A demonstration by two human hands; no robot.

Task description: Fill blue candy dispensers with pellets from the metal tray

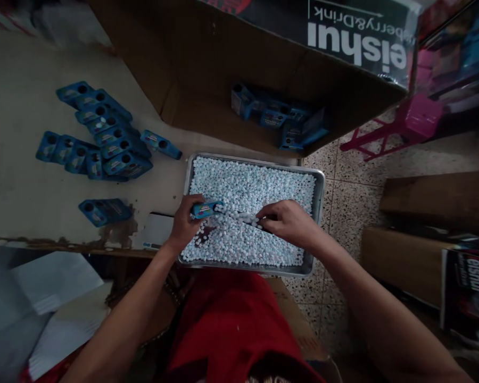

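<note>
Blue container (206, 208) in left hand (186, 223)

Both bare forearms reach forward and converge, the left arm (131, 314) from the lower left, the right arm (367, 303) from the lower right. The left hand (186, 223) has a straight wrist and fingers curled tight in a grip. The right hand (289, 222) lies palm down, knuckles raised, fingers bunched and pointing toward the left hand, near it but apart
</note>
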